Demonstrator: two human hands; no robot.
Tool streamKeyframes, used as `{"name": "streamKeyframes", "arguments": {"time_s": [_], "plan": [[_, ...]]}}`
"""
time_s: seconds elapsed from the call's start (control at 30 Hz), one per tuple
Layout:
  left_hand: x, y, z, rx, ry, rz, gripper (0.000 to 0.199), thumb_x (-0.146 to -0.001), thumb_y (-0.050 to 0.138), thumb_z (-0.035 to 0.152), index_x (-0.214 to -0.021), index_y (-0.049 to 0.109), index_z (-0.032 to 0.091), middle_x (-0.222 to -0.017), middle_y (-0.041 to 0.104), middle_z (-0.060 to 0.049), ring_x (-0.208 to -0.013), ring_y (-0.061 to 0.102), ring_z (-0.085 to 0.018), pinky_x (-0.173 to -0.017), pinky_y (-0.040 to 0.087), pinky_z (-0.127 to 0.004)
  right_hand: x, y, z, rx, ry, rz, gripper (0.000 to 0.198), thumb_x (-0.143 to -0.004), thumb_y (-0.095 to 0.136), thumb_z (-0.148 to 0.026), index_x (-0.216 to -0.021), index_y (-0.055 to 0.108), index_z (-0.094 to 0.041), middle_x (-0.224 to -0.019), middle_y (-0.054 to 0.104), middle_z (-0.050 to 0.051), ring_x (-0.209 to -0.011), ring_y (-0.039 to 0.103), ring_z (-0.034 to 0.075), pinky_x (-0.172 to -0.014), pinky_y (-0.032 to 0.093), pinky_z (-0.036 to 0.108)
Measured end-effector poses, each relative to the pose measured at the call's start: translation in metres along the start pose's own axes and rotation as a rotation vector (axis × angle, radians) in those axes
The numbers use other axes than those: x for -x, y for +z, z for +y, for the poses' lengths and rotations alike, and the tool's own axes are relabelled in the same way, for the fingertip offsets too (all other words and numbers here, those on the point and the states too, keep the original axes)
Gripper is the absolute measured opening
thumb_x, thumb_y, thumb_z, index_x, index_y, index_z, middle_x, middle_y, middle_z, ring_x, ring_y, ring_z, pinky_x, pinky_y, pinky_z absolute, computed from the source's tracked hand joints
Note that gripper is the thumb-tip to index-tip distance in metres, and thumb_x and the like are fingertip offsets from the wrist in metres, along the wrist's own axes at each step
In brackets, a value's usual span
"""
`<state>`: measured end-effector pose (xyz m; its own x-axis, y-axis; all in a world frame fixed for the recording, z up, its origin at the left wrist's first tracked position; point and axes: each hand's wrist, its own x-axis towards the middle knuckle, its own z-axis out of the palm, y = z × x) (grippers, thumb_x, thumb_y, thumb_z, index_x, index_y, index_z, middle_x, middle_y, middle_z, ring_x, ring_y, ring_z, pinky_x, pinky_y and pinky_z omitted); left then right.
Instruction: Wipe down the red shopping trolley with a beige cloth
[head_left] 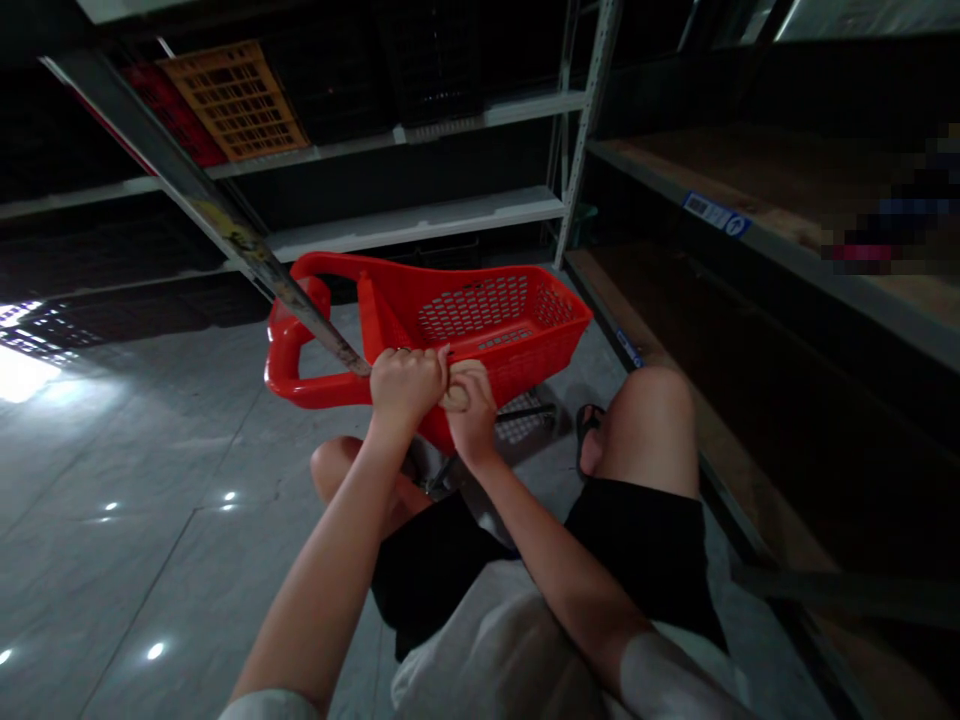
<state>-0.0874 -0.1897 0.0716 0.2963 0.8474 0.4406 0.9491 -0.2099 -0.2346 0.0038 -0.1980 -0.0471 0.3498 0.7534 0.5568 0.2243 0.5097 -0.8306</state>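
Observation:
My left hand [407, 385] is closed around the grip end of a long tool [240, 235]. Just beside it, my right hand [474, 425] closes on the pale, wooden-looking butt of the handle [457, 385]. From my fists the tool's grey, blade-like metal length slants up to the left, widening toward the camera and marked with yellowish stains. Its exact kind I cannot make out. Beneath and beyond my hands stands a red plastic shopping cart [540, 340] with a perforated basket and a looped handle. The tool passes over that looped handle; whether they touch is unclear.
Metal shelving [420, 225] runs behind the cart, bearing an orange crate [236, 100] and a red crate [176, 115]. At my right are low wooden shelves [660, 165] with blue labels [716, 213]. My bent legs flank the cart on a grey tiled floor [150, 560].

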Motion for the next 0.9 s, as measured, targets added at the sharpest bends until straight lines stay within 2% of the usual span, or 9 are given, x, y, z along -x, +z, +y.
{"name": "streamKeyframes", "arguments": {"time_s": [0.07,0.17,0.3,0.4,0.57,0.63,0.73,0.8,0.9], "plan": [[-0.001,0.000,0.003,-0.010,0.016,-0.007,0.069,-0.111,0.020,0.040,-0.082,0.076,0.012,-0.075,0.075,-0.020,-0.074,0.073,-0.031,-0.067,0.036,-0.041,0.009,0.006,-0.009,-0.013,-0.023,-0.070,0.023,-0.079,0.064,-0.011,-0.098,0.066,-0.024,-0.104,0.065,0.003,-0.100,0.063,0.020,-0.092,0.051,0.032],[0.000,0.000,0.003,-0.012,0.018,-0.006,0.068,-0.111,0.021,0.041,-0.082,0.076,0.012,-0.076,0.076,-0.020,-0.074,0.073,-0.031,-0.067,0.036,-0.040,-0.004,-0.012,0.008,0.004,-0.026,-0.041,0.018,-0.078,0.063,-0.012,-0.092,0.067,-0.023,-0.100,0.063,0.003,-0.096,0.062,0.019,-0.089,0.050,0.031],[0.004,-0.002,0.000,-0.003,0.009,-0.011,0.069,-0.111,0.021,0.041,-0.081,0.077,0.013,-0.076,0.076,-0.019,-0.074,0.072,-0.030,-0.068,0.036,-0.040,-0.040,-0.053,0.051,0.132,0.070,0.186,0.014,-0.075,0.058,-0.015,-0.086,0.064,-0.021,-0.098,0.061,0.005,-0.095,0.061,0.021,-0.089,0.049,0.034],[0.004,-0.003,0.003,-0.003,0.017,-0.024,0.069,-0.111,0.021,0.041,-0.081,0.077,0.014,-0.075,0.076,-0.018,-0.075,0.073,-0.030,-0.068,0.037,-0.040,-0.065,-0.077,0.077,0.245,0.127,0.293,0.012,-0.074,0.056,-0.018,-0.084,0.063,-0.021,-0.097,0.062,0.006,-0.094,0.060,0.021,-0.090,0.049,0.034],[0.001,-0.004,0.014,0.015,0.008,-0.015,0.069,-0.111,0.021,0.041,-0.081,0.076,0.013,-0.075,0.076,-0.018,-0.076,0.072,-0.030,-0.068,0.037,-0.040,-0.107,-0.108,0.107,0.372,0.352,0.583,0.018,-0.067,0.053,-0.015,-0.084,0.058,-0.021,-0.095,0.059,0.004,-0.095,0.060,0.022,-0.096,0.048,0.036],[0.000,-0.004,0.019,0.021,0.003,0.003,0.069,-0.111,0.021,0.041,-0.081,0.077,0.013,-0.074,0.075,-0.018,-0.074,0.072,-0.029,-0.067,0.036,-0.040,-0.118,-0.113,0.111,0.381,0.391,0.618,0.021,-0.066,0.052,-0.013,-0.085,0.056,-0.022,-0.096,0.058,0.004,-0.097,0.059,0.022,-0.097,0.047,0.036],[-0.003,-0.003,0.025,0.022,0.006,0.032,0.068,-0.110,0.022,0.039,-0.080,0.076,0.013,-0.072,0.074,-0.017,-0.071,0.071,-0.028,-0.066,0.035,-0.040,-0.106,-0.100,0.100,0.325,0.335,0.525,0.021,-0.068,0.051,-0.012,-0.086,0.053,-0.023,-0.095,0.057,0.003,-0.097,0.057,0.021,-0.097,0.046,0.036],[-0.006,-0.001,0.028,0.028,0.012,0.048,0.068,-0.110,0.022,0.039,-0.079,0.076,0.013,-0.071,0.074,-0.017,-0.070,0.070,-0.027,-0.066,0.035,-0.040,-0.075,-0.078,0.083,0.266,0.279,0.407,0.021,-0.068,0.049,-0.011,-0.085,0.052,-0.023,-0.094,0.056,0.003,-0.094,0.056,0.021,-0.095,0.047,0.036],[-0.012,0.003,0.032,0.050,0.016,0.084,0.069,-0.110,0.020,0.040,-0.078,0.076,0.014,-0.070,0.074,-0.017,-0.068,0.069,-0.027,-0.066,0.036,-0.040,-0.011,-0.037,0.051,0.177,0.194,0.190,0.027,-0.069,0.048,-0.008,-0.089,0.054,-0.024,-0.099,0.055,0.004,-0.097,0.057,0.020,-0.095,0.048,0.034]]}}
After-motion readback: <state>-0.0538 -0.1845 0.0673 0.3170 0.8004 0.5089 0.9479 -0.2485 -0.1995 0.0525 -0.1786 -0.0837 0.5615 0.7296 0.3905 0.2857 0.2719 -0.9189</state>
